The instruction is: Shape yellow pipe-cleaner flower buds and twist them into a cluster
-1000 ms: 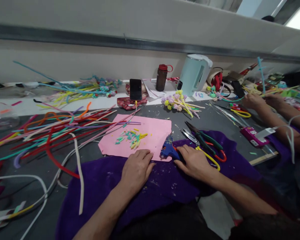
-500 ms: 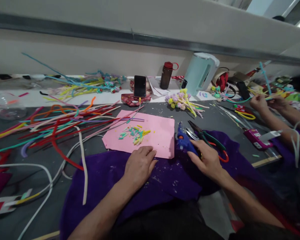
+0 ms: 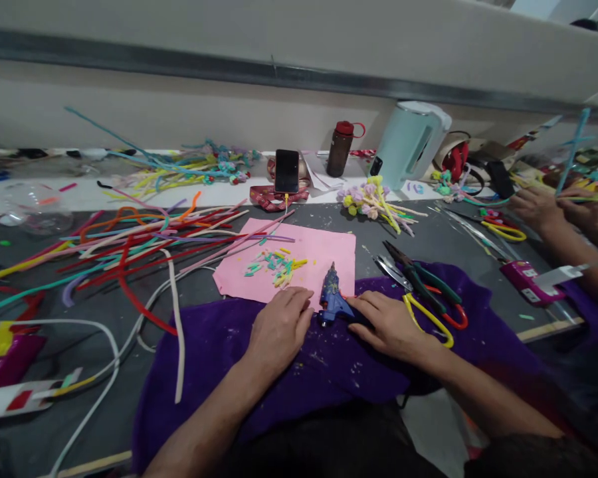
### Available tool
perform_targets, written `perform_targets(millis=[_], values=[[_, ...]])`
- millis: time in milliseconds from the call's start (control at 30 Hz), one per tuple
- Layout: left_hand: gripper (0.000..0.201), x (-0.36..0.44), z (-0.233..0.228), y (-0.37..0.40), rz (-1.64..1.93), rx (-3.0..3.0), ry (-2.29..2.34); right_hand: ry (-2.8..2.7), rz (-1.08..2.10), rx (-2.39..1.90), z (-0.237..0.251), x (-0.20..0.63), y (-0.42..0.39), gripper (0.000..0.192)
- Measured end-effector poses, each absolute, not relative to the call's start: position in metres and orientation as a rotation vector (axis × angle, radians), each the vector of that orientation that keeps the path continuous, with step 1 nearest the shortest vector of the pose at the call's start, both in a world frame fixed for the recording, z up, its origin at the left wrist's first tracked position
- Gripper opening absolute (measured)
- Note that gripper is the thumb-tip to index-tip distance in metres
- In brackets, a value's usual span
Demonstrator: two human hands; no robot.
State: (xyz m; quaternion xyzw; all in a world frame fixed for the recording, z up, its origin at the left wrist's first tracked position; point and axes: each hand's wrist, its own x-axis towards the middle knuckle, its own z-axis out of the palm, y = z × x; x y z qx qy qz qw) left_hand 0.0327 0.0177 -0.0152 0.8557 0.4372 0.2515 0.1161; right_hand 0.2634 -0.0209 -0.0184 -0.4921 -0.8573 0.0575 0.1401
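A blue hot glue gun (image 3: 330, 304) lies on its side across the near edge of a pink sheet (image 3: 242, 272), nozzle pointing away from me. My right hand (image 3: 389, 324) has its fingers around the handle end, which is partly hidden. My left hand (image 3: 282, 323) rests palm down on the sheet's near edge, thumb apart from the fingers, close to the glue gun. Short green and yellow pipe cleaner pieces (image 3: 279, 265) are scattered on the sheet. Under both hands spreads a purple cloth (image 3: 209, 372) dotted with bits of fluff.
Yellow-handled scissors (image 3: 431, 322) and pliers (image 3: 421, 275) lie right of my right hand. Long pipe cleaners (image 3: 114, 255) and a white cable (image 3: 147, 312) cover the left. Behind stand a phone (image 3: 287, 171), a bottle (image 3: 339, 149) and a kettle (image 3: 411, 146). A co-worker's hands (image 3: 538, 206) are at right.
My right hand has brought the glue gun leftward from beside the scissors onto the sheet's near right part. My left hand stays on the sheet. The camera view has shifted slightly left.
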Motion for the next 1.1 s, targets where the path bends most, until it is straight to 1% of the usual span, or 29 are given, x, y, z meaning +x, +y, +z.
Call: perform_targets(millis=[67,233,433,533,633,933,1100], values=[[0.024,0.033,-0.015,0.016,0.74,2.502,1.25,-2.469,0.179,-1.411,-0.016,0.265,-0.02,0.039],[0.022,0.034,-0.016,0.014,0.688,2.513,1.224,-2.422,0.089,-1.488,-0.001,0.263,-0.008,0.029],[0.02,0.034,-0.017,0.014,0.548,2.544,1.221,-2.548,-0.133,-1.716,0.015,0.247,0.057,0.027],[0.02,0.033,-0.018,0.014,0.536,2.545,1.213,-2.668,-0.143,-1.708,0.008,0.242,0.093,0.025],[0.019,0.032,-0.019,0.015,0.525,2.546,1.196,-2.77,-0.138,-1.677,-0.003,0.242,0.11,0.023],[0.017,0.03,-0.015,0.012,0.424,2.566,1.194,-2.704,-0.248,-1.604,-0.02,0.25,0.102,0.027],[0.016,0.031,-0.015,0.015,0.393,2.58,1.175,-2.592,-0.258,-1.76,-0.024,0.24,0.111,0.023]])
